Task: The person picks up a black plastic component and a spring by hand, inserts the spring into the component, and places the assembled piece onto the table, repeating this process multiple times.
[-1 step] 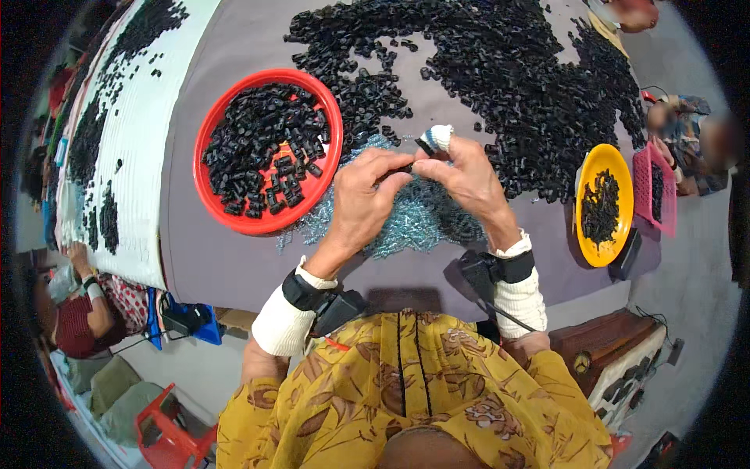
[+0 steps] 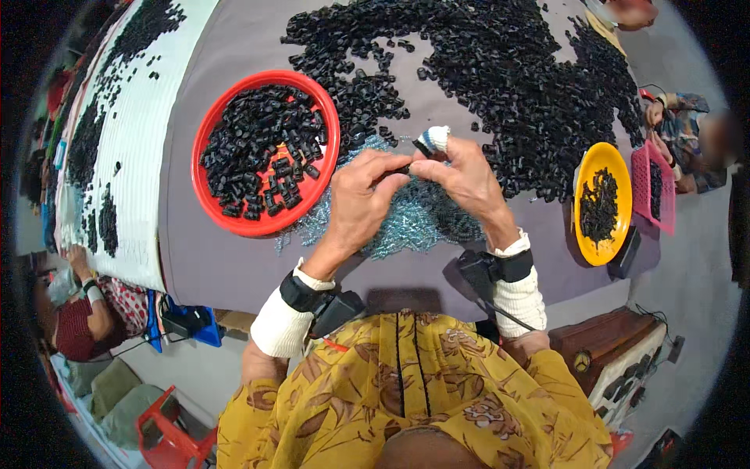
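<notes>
My left hand (image 2: 363,191) and my right hand (image 2: 462,180) meet over the middle of the table, fingertips pinched together. Between them is a small black plastic piece (image 2: 403,169), mostly covered by the fingers. A white cloth finger cover with a blue and black band (image 2: 434,139) sits on a finger of my right hand. Beneath both hands spreads a heap of thin, shiny bluish pieces (image 2: 402,227), too small to name. Beside it, under my right hand, lies a patch of small dark pieces (image 2: 457,219). Left of my left hand, a round red tray (image 2: 334,148) holds many black plastic pieces.
A broad spread of black pieces (image 2: 516,102) covers the far table. At right stand a yellow oval tray (image 2: 612,248) and a pink basket (image 2: 664,211). A white-covered table (image 2: 144,156) with black pieces adjoins at left. Other people sit at both sides; a red chair (image 2: 168,434) stands lower left.
</notes>
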{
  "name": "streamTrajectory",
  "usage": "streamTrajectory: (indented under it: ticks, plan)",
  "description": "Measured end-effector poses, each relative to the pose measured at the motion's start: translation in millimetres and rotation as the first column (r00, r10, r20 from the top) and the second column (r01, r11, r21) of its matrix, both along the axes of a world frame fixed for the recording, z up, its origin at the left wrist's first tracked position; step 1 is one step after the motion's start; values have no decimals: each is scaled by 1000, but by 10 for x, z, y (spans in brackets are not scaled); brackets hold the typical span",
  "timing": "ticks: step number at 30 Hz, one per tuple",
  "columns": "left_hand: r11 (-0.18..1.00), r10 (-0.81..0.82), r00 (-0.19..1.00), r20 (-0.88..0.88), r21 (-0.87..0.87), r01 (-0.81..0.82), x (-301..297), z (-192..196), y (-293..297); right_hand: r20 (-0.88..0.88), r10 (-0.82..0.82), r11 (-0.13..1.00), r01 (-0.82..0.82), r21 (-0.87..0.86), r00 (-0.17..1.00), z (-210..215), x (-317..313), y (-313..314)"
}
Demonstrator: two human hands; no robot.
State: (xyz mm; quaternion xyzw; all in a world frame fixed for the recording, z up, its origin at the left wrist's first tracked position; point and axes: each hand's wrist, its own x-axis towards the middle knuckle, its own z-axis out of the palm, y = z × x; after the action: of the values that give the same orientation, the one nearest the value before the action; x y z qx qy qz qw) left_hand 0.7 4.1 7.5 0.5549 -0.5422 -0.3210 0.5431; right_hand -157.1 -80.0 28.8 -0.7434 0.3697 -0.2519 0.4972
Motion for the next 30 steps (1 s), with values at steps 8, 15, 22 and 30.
streamTrajectory:
  ticks: [8,15,22,30]
  plan:
    - [981,-13,934,-358,178,83,-9,43,-39,-326,-384,696,38,-717,864,-230,-468,-631]
    - [966,6,868,-496,227,123,14,48,-89,-466,-387,590,-175,-788,795,-468,-424,-728]
    - [944,67,760,-646,287,161,-26,46,-138,-278,-166,808,-31,-589,946,-190,-301,-490]
    - [955,27,679,-733,220,200,-32,71,-144,-58,69,898,-88,-431,996,159,50,-38]
